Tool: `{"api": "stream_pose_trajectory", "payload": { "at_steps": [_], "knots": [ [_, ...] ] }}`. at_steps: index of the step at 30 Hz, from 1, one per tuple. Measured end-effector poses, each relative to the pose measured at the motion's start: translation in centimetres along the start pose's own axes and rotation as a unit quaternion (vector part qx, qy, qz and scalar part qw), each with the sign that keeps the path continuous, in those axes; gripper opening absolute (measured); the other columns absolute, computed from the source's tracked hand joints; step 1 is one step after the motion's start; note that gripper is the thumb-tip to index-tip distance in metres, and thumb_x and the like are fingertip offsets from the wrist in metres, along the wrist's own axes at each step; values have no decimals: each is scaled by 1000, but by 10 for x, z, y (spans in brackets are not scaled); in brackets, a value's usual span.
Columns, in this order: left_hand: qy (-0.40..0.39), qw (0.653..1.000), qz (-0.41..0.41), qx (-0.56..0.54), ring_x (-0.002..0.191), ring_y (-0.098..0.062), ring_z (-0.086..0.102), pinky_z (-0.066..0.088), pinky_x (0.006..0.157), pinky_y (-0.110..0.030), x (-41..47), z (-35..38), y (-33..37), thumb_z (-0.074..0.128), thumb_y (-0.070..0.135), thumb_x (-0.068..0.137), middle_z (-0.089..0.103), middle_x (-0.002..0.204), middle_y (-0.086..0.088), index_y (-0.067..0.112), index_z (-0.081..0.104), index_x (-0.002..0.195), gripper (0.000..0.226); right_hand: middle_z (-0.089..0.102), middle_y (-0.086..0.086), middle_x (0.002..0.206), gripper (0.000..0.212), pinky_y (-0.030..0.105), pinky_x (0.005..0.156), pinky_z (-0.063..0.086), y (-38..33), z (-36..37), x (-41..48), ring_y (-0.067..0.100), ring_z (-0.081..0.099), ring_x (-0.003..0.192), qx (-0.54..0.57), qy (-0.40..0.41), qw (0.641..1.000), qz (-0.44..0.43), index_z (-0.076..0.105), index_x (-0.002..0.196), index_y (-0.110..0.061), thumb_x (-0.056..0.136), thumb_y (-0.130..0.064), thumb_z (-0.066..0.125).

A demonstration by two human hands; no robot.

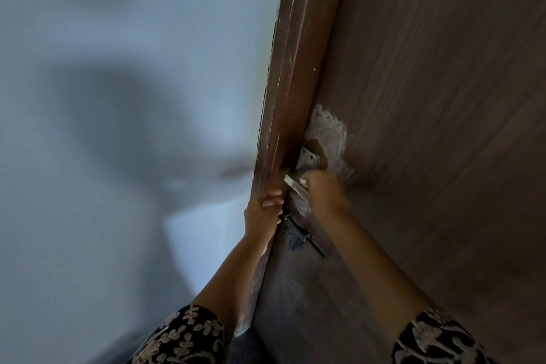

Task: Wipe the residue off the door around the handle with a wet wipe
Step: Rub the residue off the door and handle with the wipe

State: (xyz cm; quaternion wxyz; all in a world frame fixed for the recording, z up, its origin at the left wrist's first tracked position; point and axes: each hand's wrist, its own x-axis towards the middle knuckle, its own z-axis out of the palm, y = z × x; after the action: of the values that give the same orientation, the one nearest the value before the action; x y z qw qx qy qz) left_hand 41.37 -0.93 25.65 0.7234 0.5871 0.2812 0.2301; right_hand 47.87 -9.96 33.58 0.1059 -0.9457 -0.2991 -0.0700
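Note:
A brown wooden door (428,83) fills the right side. White residue (329,130) is smeared on it above and beside the metal handle (307,161). My right hand (326,190) is pressed against the door just below the handle, fingers closed on a white wet wipe (304,182) of which only a small edge shows. My left hand (267,208) grips the door's edge a little lower and to the left. More faint white residue shows below my right hand, near the door edge.
A dark metal latch bolt (298,235) is fixed to the door below my hands. A pale blue-white wall (118,97) with soft shadows fills the left. The brown door edge (283,83) runs up the middle.

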Motion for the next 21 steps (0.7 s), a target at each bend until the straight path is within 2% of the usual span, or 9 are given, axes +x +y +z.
{"api": "stream_pose_trajectory", "payload": {
  "at_steps": [4,8,10,12,14,16,18,19,21],
  "knots": [
    [-23,998,-28,-58,82,-22,64,56,62,-21,-1,2,5,47,-2,94,66,97,-12,1,63,112,24,62,14,116,31,32,85,53,-2,8,-5,23,61,105,-7,-17,999,-30,55,121,-7,91,-1,51],
    [-35,997,-49,-53,73,-13,62,54,53,-12,5,1,9,44,-1,97,64,93,-8,-3,60,116,26,62,11,118,41,30,84,54,16,7,-33,20,62,105,-55,-4,996,-66,49,129,-10,90,1,48],
    [-48,996,-52,-54,67,-9,63,53,52,-12,5,1,10,40,0,99,63,90,-7,-6,58,118,27,64,12,117,43,31,81,56,22,8,-42,20,63,102,-24,10,998,-52,48,131,-11,90,3,48],
    [-54,995,-56,-59,71,-10,65,55,59,-13,2,2,10,38,1,100,64,91,-7,-7,57,120,29,64,12,117,41,28,82,56,21,8,-40,20,63,103,54,11,998,-23,51,129,-9,90,4,50],
    [-63,993,-69,-74,86,-17,64,54,76,-22,-2,7,12,37,3,100,63,96,-6,-5,56,122,30,62,10,121,37,21,83,52,19,10,-32,19,61,108,185,-4,982,21,52,128,-7,92,-1,50],
    [-66,989,-88,-98,86,-18,63,52,83,-30,-5,11,16,37,2,100,63,95,-7,-4,56,122,30,64,10,114,30,16,75,50,14,13,-29,19,61,104,362,-34,929,70,57,123,-6,94,-6,50],
    [-67,987,-101,-103,74,-13,62,54,74,-25,-7,13,18,38,1,99,63,84,-4,-4,58,119,28,66,11,95,20,10,56,48,13,16,-31,16,65,81,496,-45,859,117,63,108,-3,94,-8,50],
    [-72,986,-105,-104,71,-12,61,55,67,-22,-7,13,18,37,0,99,62,81,-4,-5,57,119,29,65,10,84,17,9,47,44,13,17,-33,12,63,69,511,-44,848,134,64,103,-4,95,-10,50],
    [-82,984,-114,-113,71,-12,60,54,59,-17,-6,12,16,33,0,100,61,82,-3,-8,53,123,32,58,5,67,20,12,39,37,16,21,-35,4,53,49,489,-46,856,159,63,95,-4,96,-18,49]
  ]
}}
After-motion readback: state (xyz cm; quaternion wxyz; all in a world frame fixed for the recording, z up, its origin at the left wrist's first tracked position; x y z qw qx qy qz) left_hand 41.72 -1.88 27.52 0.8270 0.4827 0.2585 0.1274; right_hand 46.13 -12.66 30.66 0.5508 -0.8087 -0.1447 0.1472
